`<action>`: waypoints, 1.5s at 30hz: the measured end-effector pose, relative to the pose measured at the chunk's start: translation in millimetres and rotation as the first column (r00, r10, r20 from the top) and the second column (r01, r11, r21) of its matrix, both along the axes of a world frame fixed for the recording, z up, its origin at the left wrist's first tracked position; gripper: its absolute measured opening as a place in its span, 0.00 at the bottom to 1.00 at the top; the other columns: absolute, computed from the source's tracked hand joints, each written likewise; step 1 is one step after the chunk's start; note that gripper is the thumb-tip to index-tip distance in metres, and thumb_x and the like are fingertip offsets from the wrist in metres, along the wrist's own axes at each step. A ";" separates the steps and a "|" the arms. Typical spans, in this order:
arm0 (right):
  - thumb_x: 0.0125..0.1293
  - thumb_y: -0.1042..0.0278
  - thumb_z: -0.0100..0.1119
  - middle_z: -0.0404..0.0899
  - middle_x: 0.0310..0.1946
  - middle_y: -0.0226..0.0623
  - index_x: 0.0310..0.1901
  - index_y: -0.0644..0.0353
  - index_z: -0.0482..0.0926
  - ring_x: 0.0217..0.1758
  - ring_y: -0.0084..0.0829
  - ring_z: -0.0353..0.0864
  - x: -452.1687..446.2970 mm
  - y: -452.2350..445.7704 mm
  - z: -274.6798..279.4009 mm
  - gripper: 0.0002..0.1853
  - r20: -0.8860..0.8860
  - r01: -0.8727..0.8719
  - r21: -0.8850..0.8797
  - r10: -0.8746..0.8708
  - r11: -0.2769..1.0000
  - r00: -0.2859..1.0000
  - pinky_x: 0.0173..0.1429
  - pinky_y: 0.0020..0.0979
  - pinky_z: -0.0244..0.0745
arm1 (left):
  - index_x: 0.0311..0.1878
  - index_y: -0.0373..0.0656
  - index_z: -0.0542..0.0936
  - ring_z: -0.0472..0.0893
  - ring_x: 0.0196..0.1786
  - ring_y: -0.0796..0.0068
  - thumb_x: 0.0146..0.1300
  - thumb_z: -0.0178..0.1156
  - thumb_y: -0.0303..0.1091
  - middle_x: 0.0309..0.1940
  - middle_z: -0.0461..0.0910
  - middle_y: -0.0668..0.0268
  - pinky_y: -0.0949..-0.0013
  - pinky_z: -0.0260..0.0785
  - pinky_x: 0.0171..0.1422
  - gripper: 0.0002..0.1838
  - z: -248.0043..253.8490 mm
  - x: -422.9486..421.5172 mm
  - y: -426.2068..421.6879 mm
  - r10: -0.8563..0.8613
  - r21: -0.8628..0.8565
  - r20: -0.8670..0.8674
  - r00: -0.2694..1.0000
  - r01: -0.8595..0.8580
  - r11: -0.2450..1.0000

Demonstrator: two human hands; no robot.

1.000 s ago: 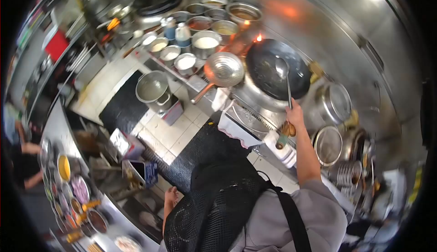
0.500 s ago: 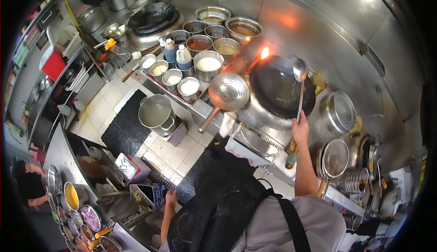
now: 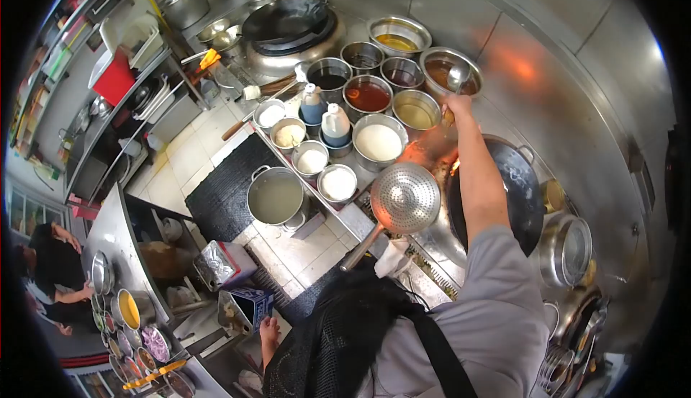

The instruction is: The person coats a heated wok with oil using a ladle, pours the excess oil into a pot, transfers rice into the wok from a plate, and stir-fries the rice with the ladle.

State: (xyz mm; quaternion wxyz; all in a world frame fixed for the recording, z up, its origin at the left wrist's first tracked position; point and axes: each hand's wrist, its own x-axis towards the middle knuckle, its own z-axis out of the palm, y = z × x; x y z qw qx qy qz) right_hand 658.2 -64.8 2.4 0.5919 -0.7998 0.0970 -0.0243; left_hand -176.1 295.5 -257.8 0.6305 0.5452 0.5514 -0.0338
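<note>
My right hand (image 3: 456, 106) is wrapped round the handle of a metal ladle (image 3: 458, 76). The ladle's bowl is over a metal pot of brown liquid (image 3: 440, 65) at the back. My right forearm crosses above the black wok (image 3: 515, 204), which has flame at its left edge. My left hand (image 3: 270, 331) hangs low beside my body, near a blue-and-white tin (image 3: 257, 304); its fingers look curled, and whether they hold anything is hard to make out. A perforated strainer (image 3: 405, 198) rests left of the wok.
Pots of sauces (image 3: 367, 96) and white powders (image 3: 337, 183) line the counter. Two squeeze bottles (image 3: 336, 124) stand among them. A large pot (image 3: 276, 196) sits lower, over the floor. At far left a co-worker (image 3: 68, 268) stands by bowls of ingredients (image 3: 155, 344).
My right hand has carried the ladle from over the wok to the pot of brown liquid at the back. The camera view has shifted. My left hand stays low.
</note>
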 end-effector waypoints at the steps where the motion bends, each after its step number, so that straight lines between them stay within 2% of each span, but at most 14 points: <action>1: 0.60 0.74 0.58 0.78 0.18 0.41 0.23 0.66 0.77 0.16 0.33 0.76 17.5 3.2 -10.2 0.09 -0.037 0.036 -0.056 -0.038 0.998 0.999 0.19 0.36 0.69 | 0.59 0.36 0.73 0.73 0.24 0.79 0.62 0.61 0.37 0.32 0.77 0.67 0.71 0.65 0.24 0.24 -20.3 -10.3 0.1 0.171 -0.140 0.088 0.981 -0.157 0.978; 3: 0.59 0.76 0.56 0.76 0.17 0.41 0.23 0.65 0.76 0.16 0.33 0.76 15.7 11.1 9.3 0.08 -0.059 0.028 0.005 -0.028 1.000 0.998 0.19 0.35 0.67 | 0.60 0.38 0.73 0.74 0.25 0.78 0.62 0.61 0.37 0.33 0.77 0.66 0.72 0.65 0.24 0.24 -43.5 -17.5 -7.4 0.343 -0.288 0.150 0.927 -0.291 0.912; 5: 0.58 0.80 0.53 0.73 0.15 0.40 0.21 0.64 0.74 0.17 0.33 0.74 2.3 16.3 35.9 0.08 -0.233 0.070 0.445 0.040 0.893 0.972 0.20 0.32 0.68 | 0.53 0.37 0.75 0.76 0.28 0.73 0.61 0.60 0.35 0.34 0.78 0.65 0.67 0.70 0.29 0.19 -50.8 -15.0 -21.5 0.211 0.043 -0.045 0.977 -0.209 0.977; 6: 0.58 0.80 0.53 0.73 0.15 0.40 0.21 0.64 0.74 0.17 0.33 0.74 5.3 11.1 35.5 0.08 -0.232 0.071 0.440 0.037 0.895 0.972 0.20 0.32 0.68 | 0.50 0.32 0.77 0.80 0.34 0.69 0.60 0.59 0.35 0.35 0.81 0.62 0.64 0.73 0.39 0.18 -47.4 -19.5 -21.5 -0.180 0.340 -0.258 0.949 0.264 0.903; 8: 0.55 0.84 0.49 0.70 0.16 0.38 0.20 0.63 0.70 0.19 0.32 0.71 13.1 -7.1 32.2 0.09 -0.091 -0.039 0.851 0.221 0.523 0.971 0.23 0.29 0.69 | 0.52 0.29 0.77 0.81 0.38 0.69 0.60 0.59 0.35 0.37 0.82 0.59 0.65 0.73 0.43 0.21 -34.9 -9.9 -23.1 -0.244 0.224 -0.251 0.937 0.301 0.927; 11: 0.58 0.82 0.49 0.68 0.19 0.35 0.27 0.61 0.69 0.19 0.28 0.70 -0.6 -23.3 37.6 0.05 -0.091 0.016 0.958 0.253 0.286 0.963 0.25 0.26 0.72 | 0.50 0.28 0.78 0.81 0.40 0.70 0.61 0.59 0.36 0.37 0.83 0.57 0.65 0.73 0.46 0.21 -59.7 -7.9 -32.7 -0.193 0.177 -0.187 0.963 0.227 0.958; 16: 0.61 0.78 0.49 0.69 0.20 0.32 0.27 0.62 0.68 0.19 0.25 0.68 -40.0 -46.7 46.8 0.05 0.095 -0.175 0.943 0.273 0.285 0.957 0.25 0.23 0.72 | 0.41 0.33 0.78 0.78 0.31 0.71 0.62 0.59 0.36 0.30 0.79 0.63 0.63 0.73 0.39 0.13 -63.0 1.7 -22.7 -0.066 0.218 -0.067 0.996 0.080 0.973; 18: 0.62 0.77 0.49 0.69 0.20 0.31 0.28 0.63 0.68 0.19 0.24 0.68 -56.0 -58.6 54.5 0.06 0.174 -0.231 0.945 0.241 0.234 0.955 0.26 0.23 0.73 | 0.38 0.39 0.76 0.73 0.25 0.74 0.62 0.59 0.35 0.24 0.73 0.68 0.62 0.69 0.30 0.09 -65.9 1.8 -7.5 0.020 -0.069 0.067 0.998 -0.015 0.997; 24: 0.67 0.78 0.44 0.64 0.20 0.31 0.25 0.59 0.63 0.20 0.23 0.69 -114.1 -118.6 102.5 0.11 0.010 0.031 0.996 0.461 -0.081 0.887 0.24 0.22 0.74 | 0.46 0.43 0.74 0.70 0.23 0.77 0.64 0.59 0.35 0.25 0.71 0.72 0.67 0.64 0.26 0.11 -51.5 -3.7 -6.4 0.130 -0.080 0.130 0.983 -0.120 0.990; 30: 0.64 0.81 0.43 0.64 0.23 0.32 0.25 0.61 0.63 0.22 0.25 0.69 -244.2 -180.9 152.8 0.09 -0.068 0.159 0.976 0.478 -0.152 0.875 0.23 0.21 0.72 | 0.54 0.46 0.72 0.68 0.22 0.80 0.66 0.58 0.34 0.25 0.69 0.75 0.70 0.60 0.23 0.14 -82.8 -63.9 -33.3 0.127 -0.160 0.139 0.982 -0.105 0.982; 37: 0.61 0.83 0.43 0.66 0.23 0.33 0.27 0.63 0.64 0.20 0.23 0.69 -370.4 -247.1 111.2 0.06 -0.344 0.345 0.934 0.492 0.092 0.800 0.23 0.21 0.74 | 0.49 0.43 0.76 0.77 0.32 0.70 0.65 0.58 0.35 0.36 0.77 0.67 0.63 0.70 0.32 0.12 -123.8 -182.7 -83.5 -0.065 -0.355 0.070 0.995 0.086 0.931; 38: 0.61 0.83 0.43 0.66 0.22 0.33 0.27 0.63 0.64 0.19 0.23 0.70 -385.8 -251.0 105.1 0.06 -0.406 0.383 0.912 0.459 0.146 0.790 0.22 0.21 0.75 | 0.50 0.43 0.78 0.79 0.38 0.63 0.63 0.59 0.36 0.41 0.79 0.62 0.60 0.72 0.40 0.14 -124.5 -203.7 -94.1 -0.564 0.277 -0.043 0.825 0.552 0.786; 39: 0.60 0.82 0.44 0.66 0.22 0.32 0.26 0.63 0.64 0.19 0.22 0.70 -399.7 -253.2 98.3 0.06 -0.457 0.415 0.889 0.427 0.195 0.780 0.22 0.21 0.75 | 0.50 0.42 0.80 0.81 0.45 0.55 0.61 0.59 0.36 0.45 0.82 0.56 0.56 0.75 0.48 0.16 -125.5 -218.8 -102.7 -0.754 0.669 -0.425 0.501 0.735 0.111; 45: 0.64 0.76 0.51 0.68 0.20 0.29 0.27 0.59 0.67 0.16 0.19 0.69 -456.8 -280.6 47.6 0.08 -0.448 0.253 0.864 0.436 0.435 0.781 0.21 0.19 0.72 | 0.52 0.42 0.81 0.78 0.55 0.45 0.57 0.61 0.38 0.48 0.81 0.46 0.56 0.70 0.62 0.20 -89.6 -252.2 -148.1 -0.753 0.365 -0.291 0.590 0.796 0.483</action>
